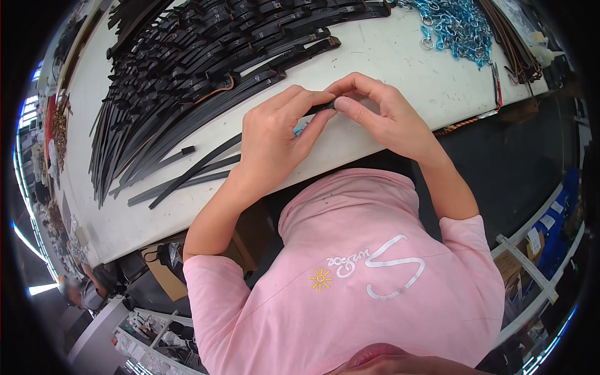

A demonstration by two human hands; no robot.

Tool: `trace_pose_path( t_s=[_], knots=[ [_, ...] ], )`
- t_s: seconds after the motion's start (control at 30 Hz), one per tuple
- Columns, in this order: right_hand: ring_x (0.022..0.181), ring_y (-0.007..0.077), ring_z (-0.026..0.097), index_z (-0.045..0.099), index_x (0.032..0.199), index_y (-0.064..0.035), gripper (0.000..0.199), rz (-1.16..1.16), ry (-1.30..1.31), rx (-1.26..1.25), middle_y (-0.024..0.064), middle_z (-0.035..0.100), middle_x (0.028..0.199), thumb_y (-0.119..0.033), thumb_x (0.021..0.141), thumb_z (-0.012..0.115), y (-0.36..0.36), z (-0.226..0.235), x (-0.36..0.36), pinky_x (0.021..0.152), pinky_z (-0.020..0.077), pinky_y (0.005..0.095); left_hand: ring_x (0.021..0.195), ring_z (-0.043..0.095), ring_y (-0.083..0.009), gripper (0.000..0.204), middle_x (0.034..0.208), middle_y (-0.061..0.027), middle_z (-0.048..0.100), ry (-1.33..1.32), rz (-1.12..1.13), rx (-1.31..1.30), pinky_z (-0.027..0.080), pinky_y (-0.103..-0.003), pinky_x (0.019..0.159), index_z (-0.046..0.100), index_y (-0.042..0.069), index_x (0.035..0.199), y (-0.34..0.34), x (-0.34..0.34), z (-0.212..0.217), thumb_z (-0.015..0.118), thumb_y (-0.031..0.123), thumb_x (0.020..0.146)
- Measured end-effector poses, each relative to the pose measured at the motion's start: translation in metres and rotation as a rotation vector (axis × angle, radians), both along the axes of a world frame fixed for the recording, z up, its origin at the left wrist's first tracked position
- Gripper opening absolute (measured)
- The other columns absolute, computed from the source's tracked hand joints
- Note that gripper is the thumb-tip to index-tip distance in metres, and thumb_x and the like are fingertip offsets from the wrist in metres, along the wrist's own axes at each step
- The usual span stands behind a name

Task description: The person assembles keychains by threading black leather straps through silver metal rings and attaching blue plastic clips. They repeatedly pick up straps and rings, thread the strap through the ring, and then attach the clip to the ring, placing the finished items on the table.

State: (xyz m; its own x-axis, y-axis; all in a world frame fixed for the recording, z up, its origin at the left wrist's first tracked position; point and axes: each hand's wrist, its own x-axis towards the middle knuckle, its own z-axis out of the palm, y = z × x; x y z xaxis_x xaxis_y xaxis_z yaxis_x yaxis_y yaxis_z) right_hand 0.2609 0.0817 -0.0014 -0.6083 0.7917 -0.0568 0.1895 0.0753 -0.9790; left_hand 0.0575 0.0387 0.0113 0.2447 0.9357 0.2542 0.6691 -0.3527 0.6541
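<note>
Both my hands meet over the front of the white table, at the end of a narrow black strap (215,152). My left hand (267,134) pinches the strap between thumb and fingers. The strap's long tail runs out under that hand to the left. Thumb and fingertips of my right hand (389,117) close on the strap's tip, touching the left fingertips. A bit of blue wrapping (299,129) shows beneath my left hand; what it covers is hidden. Two or so more black strips (181,184) lie below the held one. A small black piece (188,150) sits just beyond them.
A large pile of black straps (187,78) spreads across the far left of the white table (412,72). Blue-wrapped metal clasps (459,28) heap at the far right. Brown straps (509,40) and a red-handled tool (497,87) lie near the right edge.
</note>
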Motion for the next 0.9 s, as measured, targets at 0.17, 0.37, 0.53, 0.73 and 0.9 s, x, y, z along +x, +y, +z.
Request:
trace_pose_path(
  t_s=[0.17, 0.37, 0.53, 0.73, 0.9],
  knots=[
    [0.099, 0.0125, 0.059, 0.062, 0.115, -0.0002, 0.023, 0.047, 0.022, -0.051, 0.0036, 0.064, 0.104, -0.017, 0.100, 0.057, 0.008, -0.004, 0.009, 0.091, 0.0460, 0.0275, 0.055, 0.044, -0.0080, 0.019, 0.079, -0.0016, 0.064, -0.094, 0.002, 0.019, 0.032, -0.024, 0.048, 0.074, 0.006, 0.103, -0.001, 0.004, -0.008, 0.074, 0.004, 0.084],
    [0.082, 0.0063, 0.051, 0.061, 0.104, -0.0026, 0.022, 0.112, -0.018, -0.163, -0.0011, 0.057, 0.087, -0.024, 0.103, 0.055, 0.017, -0.007, 0.017, 0.076, 0.0438, 0.0226, 0.056, 0.046, -0.0081, 0.020, 0.082, -0.0019, 0.066, -0.063, 0.004, 0.056, 0.033, -0.023, 0.048, 0.074, 0.005, 0.103, -0.002, 0.006, -0.008, 0.074, 0.002, 0.083],
    [0.066, 0.0040, 0.046, 0.064, 0.096, -0.0042, 0.028, 0.178, -0.035, -0.308, -0.0041, 0.052, 0.072, -0.030, 0.104, 0.056, 0.024, -0.002, 0.016, 0.061, 0.0384, 0.0210, 0.057, 0.047, -0.0081, 0.021, 0.083, -0.0024, 0.067, -0.068, -0.010, 0.067, 0.034, -0.023, 0.048, 0.074, 0.005, 0.104, -0.002, 0.006, -0.009, 0.074, 0.002, 0.083],
    [0.060, 0.0042, 0.044, 0.069, 0.092, -0.0032, 0.033, 0.158, -0.008, -0.324, -0.0040, 0.052, 0.067, -0.034, 0.101, 0.060, 0.024, -0.007, 0.014, 0.056, 0.0362, 0.0214, 0.061, 0.060, -0.0202, 0.023, 0.078, -0.0041, 0.065, -0.073, -0.008, 0.062, 0.045, -0.030, 0.052, 0.073, 0.009, 0.102, -0.002, 0.006, -0.010, 0.077, 0.006, 0.080],
    [0.061, 0.0045, 0.045, 0.069, 0.090, -0.0022, 0.032, 0.125, 0.024, -0.310, -0.0031, 0.054, 0.067, -0.031, 0.100, 0.061, 0.021, -0.007, 0.012, 0.057, 0.0375, 0.0219, 0.059, 0.049, -0.0078, 0.021, 0.083, -0.0023, 0.067, -0.109, 0.009, 0.027, 0.034, -0.023, 0.048, 0.073, 0.005, 0.103, -0.005, 0.003, -0.012, 0.076, 0.004, 0.083]
  ],
)
